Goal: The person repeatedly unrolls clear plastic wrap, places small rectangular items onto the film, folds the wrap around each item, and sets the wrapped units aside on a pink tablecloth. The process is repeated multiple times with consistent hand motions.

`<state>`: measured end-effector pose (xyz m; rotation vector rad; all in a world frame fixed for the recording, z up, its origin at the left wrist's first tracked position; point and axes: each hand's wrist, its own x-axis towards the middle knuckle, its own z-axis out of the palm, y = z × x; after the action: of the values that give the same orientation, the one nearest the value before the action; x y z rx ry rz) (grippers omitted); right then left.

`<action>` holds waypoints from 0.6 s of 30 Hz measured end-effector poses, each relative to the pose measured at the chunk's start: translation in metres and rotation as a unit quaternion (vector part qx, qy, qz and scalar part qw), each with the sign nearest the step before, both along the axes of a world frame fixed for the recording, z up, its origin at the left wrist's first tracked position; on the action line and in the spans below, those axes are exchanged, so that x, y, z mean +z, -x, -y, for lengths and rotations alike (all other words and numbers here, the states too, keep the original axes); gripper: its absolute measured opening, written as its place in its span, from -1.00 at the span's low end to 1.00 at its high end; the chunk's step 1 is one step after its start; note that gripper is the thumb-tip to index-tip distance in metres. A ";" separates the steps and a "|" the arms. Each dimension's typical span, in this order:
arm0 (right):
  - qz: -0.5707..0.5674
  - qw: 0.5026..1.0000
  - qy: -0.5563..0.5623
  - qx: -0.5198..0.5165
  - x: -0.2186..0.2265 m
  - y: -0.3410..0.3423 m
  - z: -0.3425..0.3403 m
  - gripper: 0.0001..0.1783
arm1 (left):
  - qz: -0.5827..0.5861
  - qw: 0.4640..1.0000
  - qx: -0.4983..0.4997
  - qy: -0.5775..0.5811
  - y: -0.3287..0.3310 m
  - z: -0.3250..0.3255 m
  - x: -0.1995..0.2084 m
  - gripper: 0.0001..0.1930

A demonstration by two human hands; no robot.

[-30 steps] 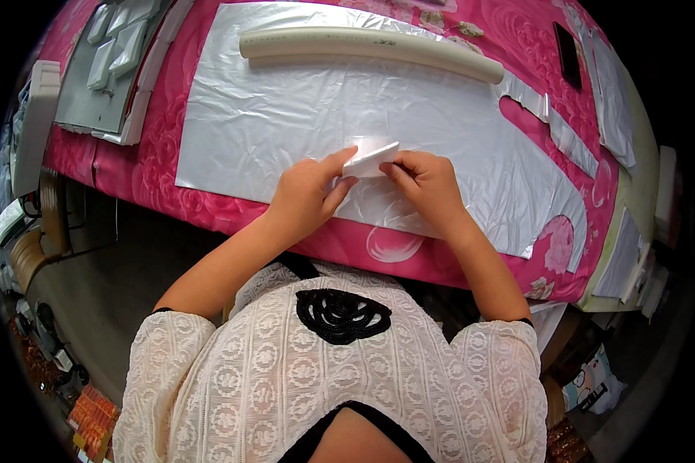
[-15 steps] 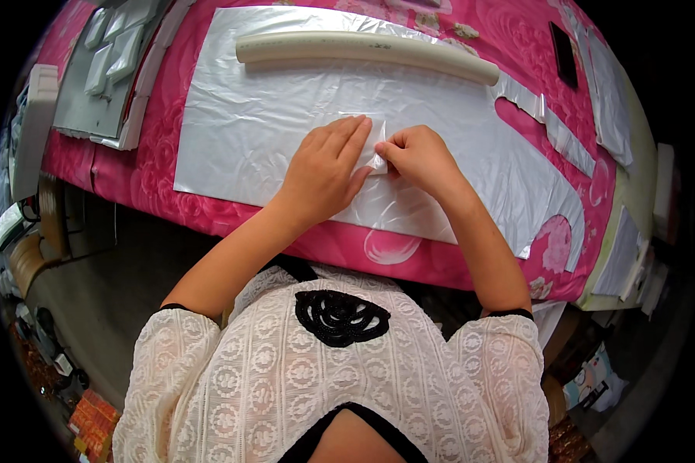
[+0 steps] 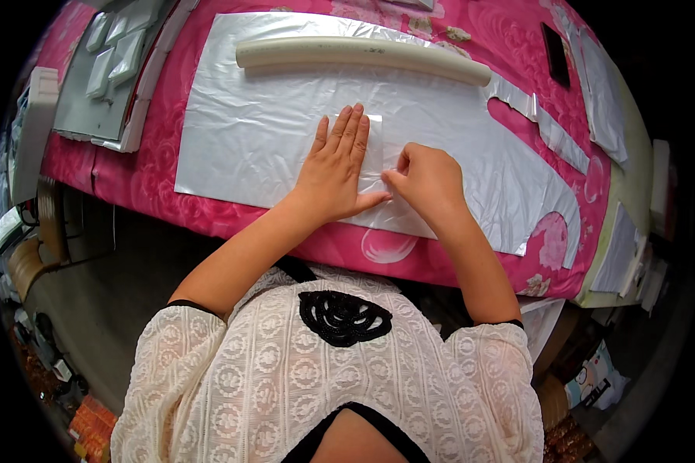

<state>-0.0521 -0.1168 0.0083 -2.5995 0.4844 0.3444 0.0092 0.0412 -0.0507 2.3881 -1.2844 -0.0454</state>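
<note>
My left hand lies flat, fingers together, on a small white rectangular piece that rests on a large silvery foil sheet. My right hand is curled beside it, its fingertips pinching the piece's lower right edge. The sheet is spread over a pink patterned table cover. A long cream-coloured tube lies across the far part of the sheet.
A grey tray with white blocks sits at the far left. Cut foil strips and more silvery sheets lie at the right, beside a dark flat device. The table's near edge runs just before my body.
The white piece was held up between both hands; now it lies on the foil. My left hand has spread flat over it and both hands moved further onto the sheet.
</note>
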 end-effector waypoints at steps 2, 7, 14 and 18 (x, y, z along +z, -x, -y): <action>0.006 0.999 0.045 0.029 0.006 0.001 0.000 -0.71 | -0.007 0.999 0.000 0.033 -0.001 -0.004 0.003 0.04; 0.312 0.925 0.079 0.202 -0.018 -0.027 -0.013 -0.49 | -0.245 0.948 0.006 0.200 0.016 -0.059 0.028 -0.40; 0.248 0.949 0.006 0.194 -0.061 -0.017 -0.087 -0.23 | -0.735 0.621 0.251 0.106 0.076 -0.150 0.020 -0.68; 0.199 0.943 -0.133 0.233 -0.052 0.030 -0.150 -0.30 | -0.811 0.439 0.304 0.238 0.089 -0.173 0.003 -0.73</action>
<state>-0.0824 0.0329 -0.0436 -2.3992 -0.3046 0.0207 -0.0802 0.2139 -0.0478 1.0205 0.5115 -1.1902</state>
